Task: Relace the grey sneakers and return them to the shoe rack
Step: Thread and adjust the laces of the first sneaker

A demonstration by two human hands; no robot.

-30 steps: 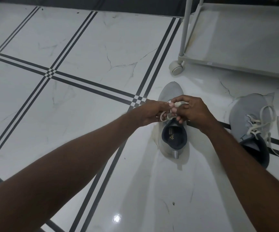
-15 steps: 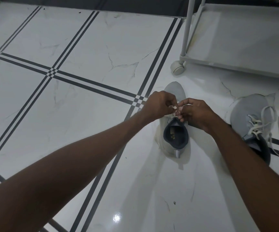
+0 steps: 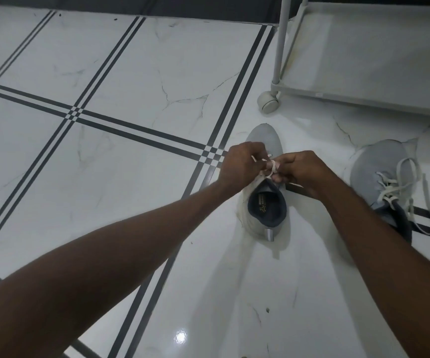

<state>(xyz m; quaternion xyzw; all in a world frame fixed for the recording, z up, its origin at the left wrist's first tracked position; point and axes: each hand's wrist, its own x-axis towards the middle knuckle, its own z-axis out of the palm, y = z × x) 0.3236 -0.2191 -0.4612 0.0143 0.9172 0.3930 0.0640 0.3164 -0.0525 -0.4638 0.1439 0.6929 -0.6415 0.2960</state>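
On the white tiled floor (image 3: 136,177), a grey sneaker (image 3: 264,202) stands toe away from the person, just in front of the wheeled shoe rack (image 3: 363,96). Both hands meet over its throat: the left hand (image 3: 242,165) and right hand (image 3: 303,171) each pinch the white lace (image 3: 272,168) (looped around a fingertip). Off to the right sits the second sneaker (image 3: 379,174), its laces loose.

sneaker (image 3: 263,202) left of second sneaker (image 3: 381,177)
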